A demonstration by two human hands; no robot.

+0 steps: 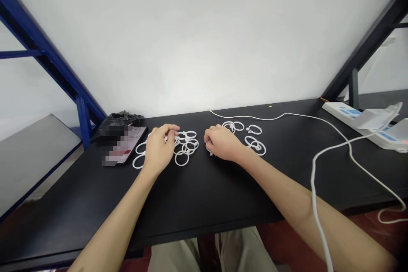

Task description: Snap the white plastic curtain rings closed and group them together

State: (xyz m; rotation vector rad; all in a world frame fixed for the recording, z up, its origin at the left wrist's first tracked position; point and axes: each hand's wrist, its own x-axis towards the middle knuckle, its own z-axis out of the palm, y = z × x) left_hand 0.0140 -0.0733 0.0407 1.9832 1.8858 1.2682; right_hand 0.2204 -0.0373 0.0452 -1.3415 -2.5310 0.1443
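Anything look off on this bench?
Two things: one white ring, right of the right hand, appears open, unlike the closed-looking rings between the hands; and a white cable crosses in front of the right forearm.

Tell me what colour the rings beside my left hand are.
White: the rings beside your left hand show best in the head view.

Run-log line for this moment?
left hand: among thin white round rings | right hand: curled, grip unclear | below: flat black tabletop
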